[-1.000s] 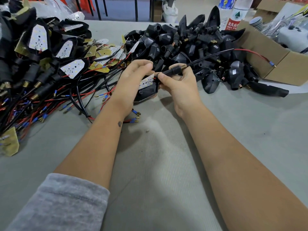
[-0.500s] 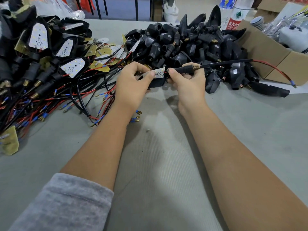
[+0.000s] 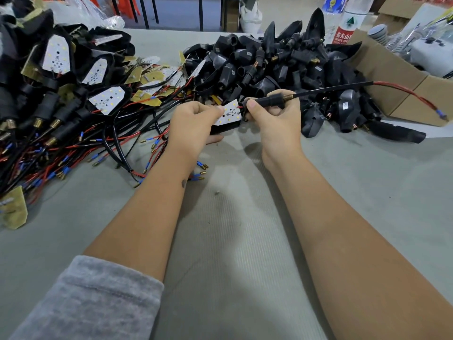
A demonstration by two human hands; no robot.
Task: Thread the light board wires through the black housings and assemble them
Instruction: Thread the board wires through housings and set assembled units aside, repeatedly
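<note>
Above the grey table, near the middle of the view: a white light board seated on a black housing, both held off the surface between two hands. Left hand curled round the housing's left end, thumb tip pinching the board's left edge. Right hand closed round the housing's black stem, thumb pressing on top close to the board, remaining fingers wrapped beneath. Short red lead showing between board and thumb. From the stem's brass threaded tip, a black sleeved wire running out to the right over the pile, turning into a red wire ending in a blue terminal, just in front of a cardboard box.

Just behind the right hand, a heap of empty black housings, some with brass tips. To the left, a pile of finished units with white boards facing up, tangled red and black leads with blue and brass terminals spilling toward the table's near side, and loose yellowish boards between the two piles. One more yellowish piece at the left edge.

Farther back on the right, a plastic bottle with a red label standing beside the box. Beyond the table's far edge, dark furniture legs on a pale floor. Grey sleeve pushed up on the left forearm.
</note>
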